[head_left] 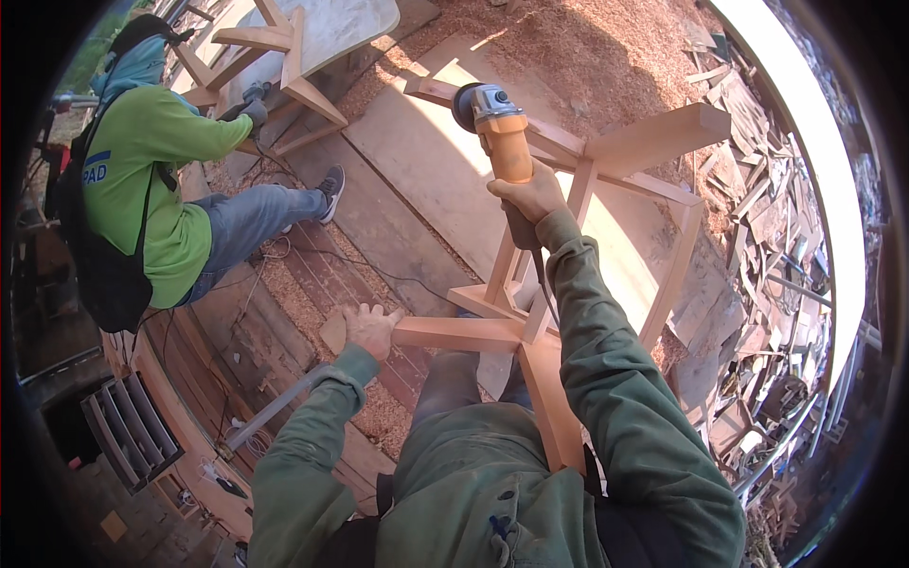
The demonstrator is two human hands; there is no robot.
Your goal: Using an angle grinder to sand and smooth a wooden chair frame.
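Note:
In my right hand (533, 192) is an orange and grey angle grinder (508, 142), its body wrapped by my fingers. The grinder's dark disc (464, 108) points away from me, beside a far rail of a bare wooden frame (456, 331); whether it touches the wood I cannot tell. My left hand (370, 330) is closed over the left end of the frame's near bar. Angled legs and braces make up the frame, which stands close in front of my legs. A thick beam (663, 137) of it juts out at the far right.
At the left, a person in a green shirt (151, 161) works with a power tool (256, 93) on another wooden frame (294, 57). A cord (379, 272) crosses the boards. Wood shavings (606, 47) cover the far floor; scrap wood (757, 208) heaps at the right.

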